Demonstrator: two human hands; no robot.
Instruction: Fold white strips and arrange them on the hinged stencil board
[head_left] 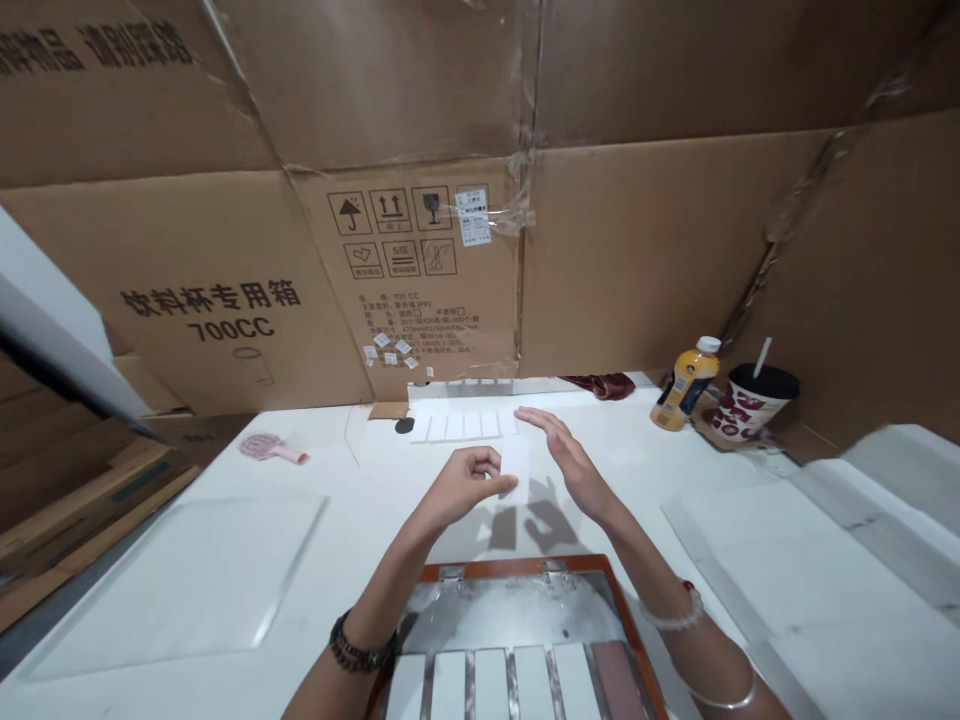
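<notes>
My left hand (466, 482) is closed in a pinch on a small white rectangular piece (516, 464), held above the white table (360, 500). My right hand (566, 462) is beside it on the right with fingers stretched out flat, holding nothing. A row of several similar white pieces (461, 426) lies on the table just beyond the hands. Below my wrists sits a brown-framed metal tray (517, 600) with white strips (487, 685) lined up in it and one bare brown slot (619, 680).
Cardboard walls (630, 250) close off the back and sides. A yellow juice bottle (686, 385) and a lidded cup with a straw (750, 400) stand at the back right. A pink hand fan (271, 449) lies at the left, beside a clear sheet (180, 580).
</notes>
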